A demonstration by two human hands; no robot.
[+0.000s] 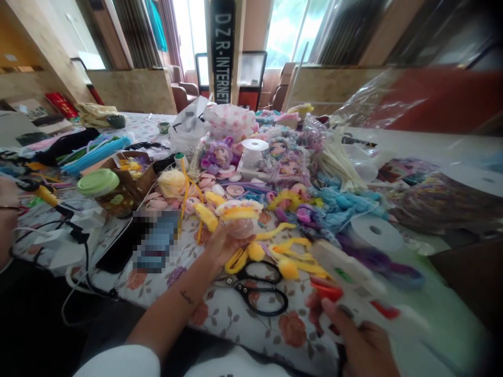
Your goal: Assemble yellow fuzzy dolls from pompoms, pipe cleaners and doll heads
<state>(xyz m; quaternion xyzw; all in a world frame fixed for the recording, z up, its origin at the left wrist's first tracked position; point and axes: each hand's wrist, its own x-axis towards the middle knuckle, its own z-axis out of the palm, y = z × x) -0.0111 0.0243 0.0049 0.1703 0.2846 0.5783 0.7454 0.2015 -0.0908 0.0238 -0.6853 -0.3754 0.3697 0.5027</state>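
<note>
Near the middle, my left hand is closed around a small pale rounded piece with a yellow and whitish trimmed band along its top. Lower right, my right hand is blurred, its fingers wrapped at the red trigger of a white tool that looks like a glue gun. Black-handled scissors lie on the flowered tablecloth between my hands. Yellow fuzzy strips and a yellow pompom rest just beyond the scissors. A yellow fluffy piece lies left of the held piece.
Decorated doll heads, a white spool and blue netting crowd the back. Leftward are a phone-like pixelated object, a green-lidded cup, cables and a yellow-black tool. Another person's arm shows at the left edge.
</note>
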